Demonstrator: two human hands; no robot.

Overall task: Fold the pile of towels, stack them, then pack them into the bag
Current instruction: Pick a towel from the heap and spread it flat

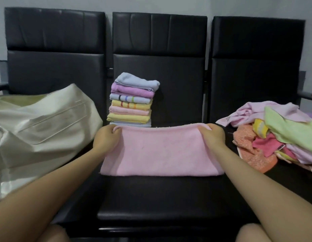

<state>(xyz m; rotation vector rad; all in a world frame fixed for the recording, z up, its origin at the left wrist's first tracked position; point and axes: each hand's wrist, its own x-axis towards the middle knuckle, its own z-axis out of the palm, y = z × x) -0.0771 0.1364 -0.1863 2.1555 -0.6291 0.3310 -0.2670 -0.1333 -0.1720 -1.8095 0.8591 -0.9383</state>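
A pink towel [160, 151] lies spread across the middle seat, its far edge lifted off the cushion. My left hand [107, 138] pinches the far left corner and my right hand [213, 135] pinches the far right corner. Behind the towel stands a stack of folded towels [132, 102] with several layers in blue, purple, yellow and pink. On the left seat slumps a cream cloth bag [38, 130]. A loose pile of unfolded towels [277, 135] in pink, green, orange and yellow covers the right seat.
Three black padded chairs [158, 198] stand side by side against a grey wall, with high backrests behind the towels. My knees show at the bottom edge. The front half of the middle seat shows bare cushion.
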